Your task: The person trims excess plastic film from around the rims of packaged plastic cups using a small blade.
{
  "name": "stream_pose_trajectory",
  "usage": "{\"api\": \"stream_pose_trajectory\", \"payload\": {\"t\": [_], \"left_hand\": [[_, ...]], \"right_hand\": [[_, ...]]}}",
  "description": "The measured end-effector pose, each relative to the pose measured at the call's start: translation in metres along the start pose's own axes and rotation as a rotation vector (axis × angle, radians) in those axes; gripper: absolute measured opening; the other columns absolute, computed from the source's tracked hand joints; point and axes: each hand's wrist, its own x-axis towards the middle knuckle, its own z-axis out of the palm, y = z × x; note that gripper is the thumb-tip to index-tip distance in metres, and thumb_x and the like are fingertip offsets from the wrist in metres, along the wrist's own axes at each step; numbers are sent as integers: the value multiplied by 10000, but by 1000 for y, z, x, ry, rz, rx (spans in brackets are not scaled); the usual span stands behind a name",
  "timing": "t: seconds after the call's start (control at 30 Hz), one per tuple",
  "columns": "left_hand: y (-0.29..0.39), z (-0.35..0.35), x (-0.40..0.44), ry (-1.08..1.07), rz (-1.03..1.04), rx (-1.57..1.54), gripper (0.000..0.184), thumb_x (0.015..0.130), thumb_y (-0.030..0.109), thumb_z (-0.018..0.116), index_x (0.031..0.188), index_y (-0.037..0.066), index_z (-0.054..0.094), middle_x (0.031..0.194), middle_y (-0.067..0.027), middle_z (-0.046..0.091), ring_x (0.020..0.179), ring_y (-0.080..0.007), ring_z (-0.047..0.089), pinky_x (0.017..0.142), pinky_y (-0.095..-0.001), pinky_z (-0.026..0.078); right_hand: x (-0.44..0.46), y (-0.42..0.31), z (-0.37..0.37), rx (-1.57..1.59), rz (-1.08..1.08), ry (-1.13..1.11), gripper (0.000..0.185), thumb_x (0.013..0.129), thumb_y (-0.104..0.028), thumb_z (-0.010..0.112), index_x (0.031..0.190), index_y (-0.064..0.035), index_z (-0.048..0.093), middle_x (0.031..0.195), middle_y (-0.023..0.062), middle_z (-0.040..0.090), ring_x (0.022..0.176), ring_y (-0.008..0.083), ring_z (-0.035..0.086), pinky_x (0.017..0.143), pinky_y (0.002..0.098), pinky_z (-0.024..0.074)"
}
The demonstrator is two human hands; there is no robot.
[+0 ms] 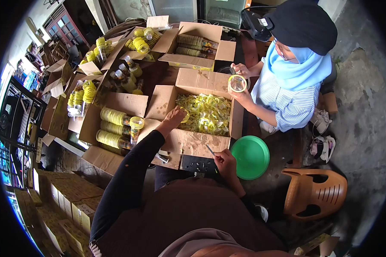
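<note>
My left hand is at the left edge of an open cardboard box, its fingers closed on a yellow ring. Inside the box lies a loose heap of yellow and whitish plastic scraps. Low in front of the box, my right hand grips a thin knife, its blade pointing up and left. Left of my left arm, a carton holds bottles ringed with stacks of yellow rings. One ringed bottle leans at that carton's right side.
A green basin stands right of the box. Across from me, a co-worker holds a clear round container with a yellow rim. More cartons with ringed bottles stand at the back. An orange plastic chair is at right.
</note>
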Motion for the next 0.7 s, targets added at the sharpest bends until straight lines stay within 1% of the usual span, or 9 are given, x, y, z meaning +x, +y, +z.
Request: {"api": "stream_pose_trajectory", "payload": {"t": [0.07,0.13,0.17,0.23,0.27,0.37,0.53,0.6,0.7], "left_hand": [[1,-8,-5,66,-8,-72,68,816,67,600,857,102,641,985,-86,619,1043,-276,563,912,-340,486],[3,-20,-7,65,-93,-237,152,733,45,655,879,87,639,1096,-117,561,1114,-312,516,923,-400,487],[4,-27,-9,70,-100,-238,152,733,45,655,879,87,639,1096,-117,561,1114,-312,516,923,-400,487],[7,-40,-17,214,-149,-266,224,672,79,721,874,74,624,1177,-167,515,1168,-334,482,952,-422,471],[2,-41,-19,293,-122,-331,289,608,90,770,868,61,647,1213,-140,487,1110,-326,512,960,-469,435],[-8,-47,-22,248,-225,-485,280,607,85,773,852,49,643,1224,-157,500,1117,-331,516,956,-469,437],[-22,-51,-25,337,-271,-641,310,621,133,803,855,13,639,1176,-177,549,1060,-337,554,876,-416,486],[-22,-50,-26,461,-289,-624,329,624,153,812,868,7,646,1113,-181,570,995,-330,575,841,-399,500],[-20,-52,-29,423,-412,-657,350,616,169,817,885,11,658,1048,-172,578,946,-321,589,818,-408,503]], "right_hand": [[1,0,0,-16,-10,-11,96,801,-26,706,891,-35,672,791,86,589,653,212,653,591,307,529],[2,-1,1,-18,-3,-8,89,796,-28,709,877,-36,674,794,84,594,655,210,654,589,307,529],[3,-1,0,-21,-8,-14,89,796,-28,709,877,-36,674,794,84,594,655,210,654,589,307,529],[4,-2,1,-21,-18,-10,78,795,-27,703,867,-33,673,796,86,599,659,215,655,589,306,530],[5,-2,1,-21,-21,-16,78,795,-27,703,867,-33,673,796,86,599,659,215,655,589,306,530],[8,0,2,-3,-44,-34,66,800,-38,695,861,-27,671,796,93,600,674,226,657,589,313,525],[12,-2,1,-1,-33,-82,56,811,-51,680,852,-15,666,803,106,601,695,242,653,604,329,515],[13,-3,1,4,-40,-82,59,811,-50,679,856,-13,667,805,106,602,695,243,652,608,329,514],[15,-3,-2,12,-46,-83,65,814,-49,679,864,-9,667,808,108,603,696,247,652,614,328,512]]}}
